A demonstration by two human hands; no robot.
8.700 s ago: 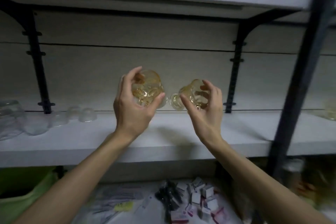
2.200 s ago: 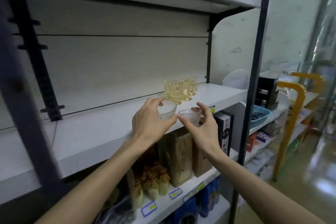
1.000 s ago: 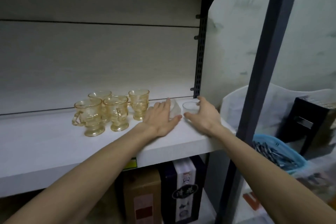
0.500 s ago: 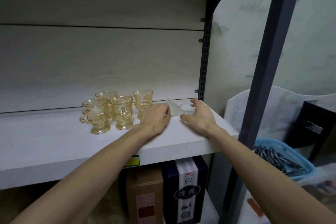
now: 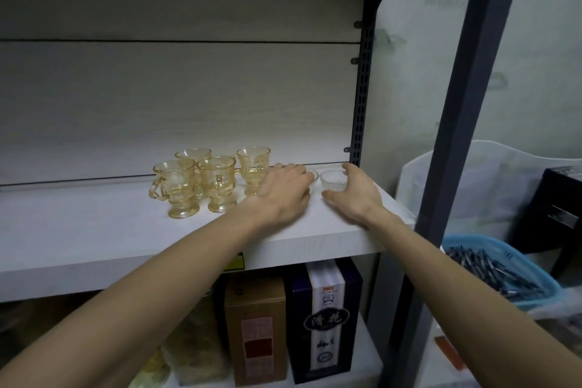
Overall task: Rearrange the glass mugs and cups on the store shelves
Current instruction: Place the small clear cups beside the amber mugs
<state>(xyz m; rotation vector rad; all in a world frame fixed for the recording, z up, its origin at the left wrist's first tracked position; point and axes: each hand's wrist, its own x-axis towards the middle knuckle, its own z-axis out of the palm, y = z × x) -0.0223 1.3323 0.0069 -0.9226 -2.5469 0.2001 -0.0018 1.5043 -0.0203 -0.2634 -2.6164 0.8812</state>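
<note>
We are setting 2 clear ribbed cups on the white shelf (image 5: 94, 239) beside 4 amber mugs (image 5: 217, 183), our right hand (image 5: 356, 195) cupping one cup (image 5: 333, 180), our left hand (image 5: 283, 192) covering the other cup (image 5: 313, 176), so next both hands should be letting go cleanly.

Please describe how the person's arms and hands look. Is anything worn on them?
Both forearms are bare up to the picture's edge, with no sleeves in view. The left hand and the right hand wear no gloves, and no watch, bracelet or ring can be seen on the wrists or fingers.
</note>
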